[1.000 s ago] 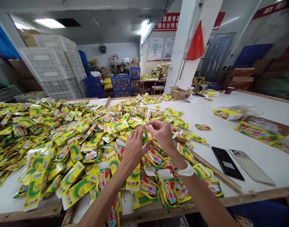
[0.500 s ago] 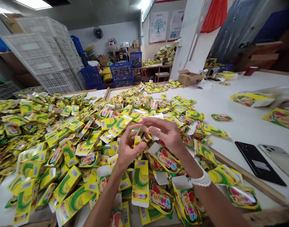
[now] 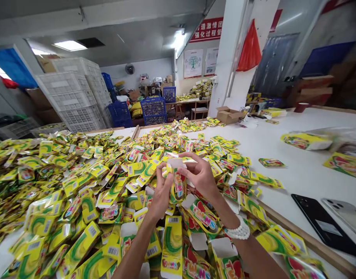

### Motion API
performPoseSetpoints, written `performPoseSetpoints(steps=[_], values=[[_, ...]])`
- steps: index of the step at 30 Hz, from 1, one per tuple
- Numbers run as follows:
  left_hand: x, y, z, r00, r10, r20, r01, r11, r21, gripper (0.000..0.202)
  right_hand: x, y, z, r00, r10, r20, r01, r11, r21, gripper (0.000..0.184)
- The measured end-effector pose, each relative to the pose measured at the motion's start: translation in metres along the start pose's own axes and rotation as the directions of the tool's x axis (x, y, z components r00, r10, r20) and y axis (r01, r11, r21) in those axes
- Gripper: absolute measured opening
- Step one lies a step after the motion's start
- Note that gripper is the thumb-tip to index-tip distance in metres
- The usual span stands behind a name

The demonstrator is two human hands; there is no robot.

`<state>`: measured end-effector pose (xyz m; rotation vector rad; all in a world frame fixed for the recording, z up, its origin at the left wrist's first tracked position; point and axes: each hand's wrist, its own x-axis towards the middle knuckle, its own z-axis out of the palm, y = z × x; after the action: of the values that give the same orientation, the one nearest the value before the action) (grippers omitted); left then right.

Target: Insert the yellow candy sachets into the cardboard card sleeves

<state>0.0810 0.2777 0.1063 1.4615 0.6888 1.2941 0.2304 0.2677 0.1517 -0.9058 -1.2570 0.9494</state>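
A glossy yellow foil sachet (image 3: 178,188) stands upright between the two hands, its long axis nearly vertical with a slight lean, and a white card header tab (image 3: 175,163) sits at its top end. The left hand (image 3: 162,195) holds the sachet's lower side, fingers closed around it. The right hand (image 3: 201,176) curls narrow over the top beside the tab, with a white beaded bracelet (image 3: 239,231) on that wrist. Below the sachet lies a heaped pile of matching packets (image 3: 64,182), slick crinkled film printed in yellow, green and red, many with flat white tabs and barcodes. To the right of the sachet stretches the smooth white desk (image 3: 285,170), edged by a wooden strip (image 3: 307,238). Beyond that strip, a black smartphone (image 3: 325,224) and a silver smartphone (image 3: 345,213) lie side by side, just apart.
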Motion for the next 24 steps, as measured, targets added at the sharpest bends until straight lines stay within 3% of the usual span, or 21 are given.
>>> performPoseSetpoints(steps=[3,5,9,14,20,24], values=[[-0.01,-0.006,0.002,1.0,0.0,-0.02,0.001,0.999,0.053,0.064,-0.014,0.018,0.004,0.968,-0.095,-0.234,0.095,0.995,-0.011,0.045],[-0.015,-0.009,0.003,0.998,0.036,-0.047,-0.029,0.99,0.141,0.059,-0.021,0.022,0.006,0.953,-0.137,-0.27,0.129,0.991,-0.046,0.044],[-0.017,-0.014,0.002,0.995,0.052,-0.08,-0.048,0.998,0.05,0.056,-0.027,0.022,0.006,0.963,-0.147,-0.225,0.14,0.989,-0.044,0.044],[-0.014,-0.016,-0.005,0.997,0.022,-0.07,-0.028,0.996,-0.085,0.045,-0.026,0.025,0.003,0.991,-0.106,-0.085,0.108,0.994,0.019,0.041],[-0.016,-0.013,-0.014,0.999,0.02,0.041,-0.014,0.99,-0.141,0.062,-0.025,0.031,-0.001,0.984,-0.133,-0.121,0.135,0.991,0.011,0.034],[-0.018,-0.015,-0.017,1.0,0.001,0.025,0.002,0.992,-0.128,0.067,-0.026,0.03,-0.003,0.982,-0.15,-0.118,0.146,0.988,-0.045,0.029]])
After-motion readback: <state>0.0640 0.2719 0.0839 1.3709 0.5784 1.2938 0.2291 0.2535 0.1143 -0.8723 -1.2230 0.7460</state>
